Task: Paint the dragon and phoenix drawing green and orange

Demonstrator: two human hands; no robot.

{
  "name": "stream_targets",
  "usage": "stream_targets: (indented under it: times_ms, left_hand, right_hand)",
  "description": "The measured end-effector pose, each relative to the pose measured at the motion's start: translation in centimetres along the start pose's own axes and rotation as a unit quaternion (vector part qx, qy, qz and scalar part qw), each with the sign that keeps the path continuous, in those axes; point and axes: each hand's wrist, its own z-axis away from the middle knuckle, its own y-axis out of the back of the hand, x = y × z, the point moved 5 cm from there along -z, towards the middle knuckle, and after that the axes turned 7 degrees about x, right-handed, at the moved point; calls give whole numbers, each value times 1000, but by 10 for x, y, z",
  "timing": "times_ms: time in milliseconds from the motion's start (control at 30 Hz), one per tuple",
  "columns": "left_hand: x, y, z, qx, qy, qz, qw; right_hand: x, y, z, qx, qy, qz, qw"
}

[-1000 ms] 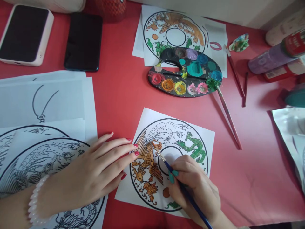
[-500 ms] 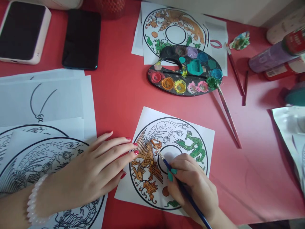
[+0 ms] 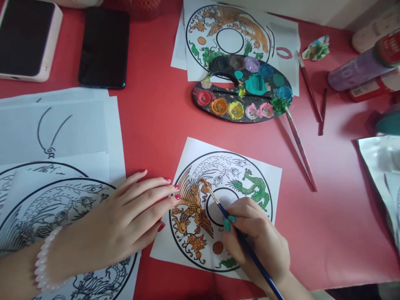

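My right hand [image 3: 256, 239] pinches a blue-handled paintbrush [image 3: 250, 250], its tip touching the printed sheet [image 3: 265, 171] at the top of the orange-painted phoenix [image 3: 195, 204]. On that sheet a green dragon [image 3: 258, 189] is painted, while the phoenix's long tail feathers [image 3: 215, 164] are white with black outlines. My left hand [image 3: 125, 216] lies flat with fingers spread, its fingertips on the left edge of the sheet. A pale beaded bracelet [image 3: 43, 262] circles the left wrist. Beneath this hand are uncoloured printed sheets [image 3: 115, 137].
Behind the sheet lies a black paint palette [image 3: 206, 93] with a second brush [image 3: 301, 150] leaning on it. Another partly coloured sheet [image 3: 195, 73] is under the palette. Two brushes, paint bottles [image 3: 353, 75], a phone [image 3: 103, 48] and a white device [image 3: 25, 37] lie around.
The brush tip has shifted slightly to the right and up along the phoenix, with my right hand moving along. My left hand stays in place; the whole view has shifted a little.
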Motion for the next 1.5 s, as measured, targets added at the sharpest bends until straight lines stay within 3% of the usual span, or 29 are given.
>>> stream_targets:
  times_ms: [500,1500]
  left_hand:
    - [1,6,-5,33,27,37,998]
    - [1,6,-6,26,15,34,999]
  right_hand:
    - [0,4,-1,26,7,-6,1000]
    - [-2,5,-3,16,9,20,1000]
